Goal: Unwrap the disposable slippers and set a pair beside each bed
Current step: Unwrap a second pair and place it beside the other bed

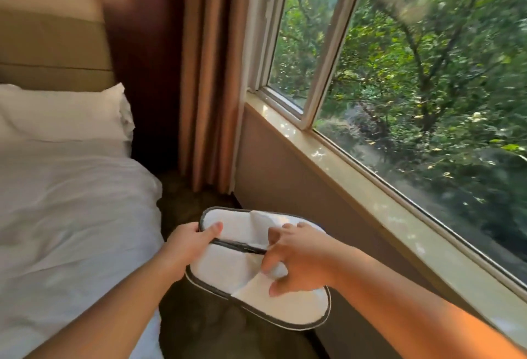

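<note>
Left hand [191,240]: closed on the heel end of the slippers, thumb pressed on the dark trim where the two meet.
Right hand [296,256]: fingers curled over the toe straps, pinching the white fabric of the near slipper; thumb on the far one.
Slippers [245,261]: two, white with dark edging, unwrapped, lying side by side and touching, held in the air above the floor in the gap between bed and window wall.
Floor [199,330]: dark carpet, a narrow strip running from near to far, in shadow.
Bed [71,216]: one in view, on the left, white cover lightly creased, its edge just left of the left forearm.
Pillow [62,113]: one, white, at the far end of the bed against a tan padded headboard [51,50].
Curtain [211,73]: brown, hanging in folds in the far corner, reaching the floor.
Window [413,59]: on the right, pale frame, green trees outside.
Sill [370,187]: pale stone ledge, sunlit patches, running along the right wall.
In the way: the right hand hides much of the toe straps.
</note>
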A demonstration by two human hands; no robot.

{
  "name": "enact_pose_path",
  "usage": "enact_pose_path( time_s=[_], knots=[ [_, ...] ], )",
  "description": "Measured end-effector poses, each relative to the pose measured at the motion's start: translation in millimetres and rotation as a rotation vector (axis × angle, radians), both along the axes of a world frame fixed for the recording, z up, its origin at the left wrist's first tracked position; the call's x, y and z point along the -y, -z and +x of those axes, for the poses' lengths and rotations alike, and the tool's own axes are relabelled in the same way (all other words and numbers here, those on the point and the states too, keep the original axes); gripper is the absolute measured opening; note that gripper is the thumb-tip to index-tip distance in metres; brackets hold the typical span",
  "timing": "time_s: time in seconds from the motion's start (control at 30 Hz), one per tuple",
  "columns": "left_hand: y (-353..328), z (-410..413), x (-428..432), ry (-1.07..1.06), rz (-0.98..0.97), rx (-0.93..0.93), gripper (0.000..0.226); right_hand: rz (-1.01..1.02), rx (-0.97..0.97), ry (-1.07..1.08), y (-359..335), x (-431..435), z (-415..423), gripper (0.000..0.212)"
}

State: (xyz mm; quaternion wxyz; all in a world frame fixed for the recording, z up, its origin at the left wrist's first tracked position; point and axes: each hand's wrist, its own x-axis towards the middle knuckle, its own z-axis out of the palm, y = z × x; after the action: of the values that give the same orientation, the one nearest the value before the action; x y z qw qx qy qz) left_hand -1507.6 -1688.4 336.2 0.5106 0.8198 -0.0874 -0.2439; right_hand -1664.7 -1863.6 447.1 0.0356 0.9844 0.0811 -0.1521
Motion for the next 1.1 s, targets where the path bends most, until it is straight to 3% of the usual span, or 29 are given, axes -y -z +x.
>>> enact_pose_path(
  time_s=[0.13,0.33,0.53,0.7,0.93,1.1],
  knots=[
    [13.5,26.6,-3.8,-0.134,0.011,-0.015,0.043,-0.063,-0.101,-0.182,17.2,15.2,47.5,0.052],
    [33.0,44.6,3.3,-0.330,0.046,-0.048,0.044,-0.108,-0.096,-0.402,40.6,44.0,108.8,0.070],
    [53.6,54.1,16.9,-0.509,0.039,-0.063,0.033,-0.162,-0.059,-0.558,68.3,81.5,161.3,0.051],
    [81.3,51.0,6.2,-0.623,0.053,-0.077,0.036,-0.011,-0.051,-0.588,93.9,91.5,205.1,0.041],
    [126.8,76.2,0.4,-0.745,0.088,-0.105,0.048,0.088,-0.098,-0.616,156.6,71.7,244.3,0.043],
    [174.1,92.3,2.4,-0.738,0.125,-0.190,0.033,0.114,-0.146,-0.567,211.1,71.3,255.9,0.041]
  ],
)
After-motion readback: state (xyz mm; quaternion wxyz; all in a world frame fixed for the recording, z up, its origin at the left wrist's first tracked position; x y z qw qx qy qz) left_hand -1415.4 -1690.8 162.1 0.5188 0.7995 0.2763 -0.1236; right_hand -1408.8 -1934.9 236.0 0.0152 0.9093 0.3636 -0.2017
